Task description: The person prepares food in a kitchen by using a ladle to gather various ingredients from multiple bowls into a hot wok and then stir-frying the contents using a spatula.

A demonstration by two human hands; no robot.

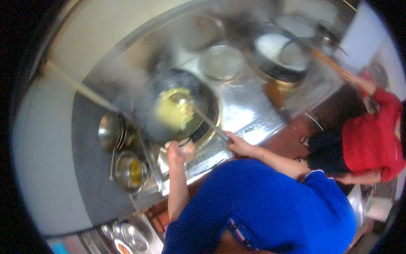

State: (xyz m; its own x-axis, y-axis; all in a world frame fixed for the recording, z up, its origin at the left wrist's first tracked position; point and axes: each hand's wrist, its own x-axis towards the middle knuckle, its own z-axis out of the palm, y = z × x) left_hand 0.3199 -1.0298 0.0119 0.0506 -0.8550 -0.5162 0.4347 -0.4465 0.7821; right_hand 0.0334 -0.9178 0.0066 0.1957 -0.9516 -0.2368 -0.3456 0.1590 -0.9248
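My left hand (176, 154) is closed at the near rim of a dark wok (198, 84), by its loop handle (185, 142). A pale cloth or similar thing (189, 150) lies beside these fingers, too blurred to name surely. In my right hand (239, 144) is the long handle of a metal ladle (207, 120). The ladle's bowl rests among chopped yellow-green food (185, 111) inside the wok. A smooth yellow patch (168, 117), blurred, covers the food's left side. Steam rises over the wok.
Left of the wok stand a metal pot (108, 131) and a steel bowl (125, 173) with yellow liquid. A round lidded or filled pan (222, 62) sits behind the steel counter (241, 104). At right, a co-worker in red (371, 136) holds a wooden-handled tool (328, 60) over another wok (285, 71).
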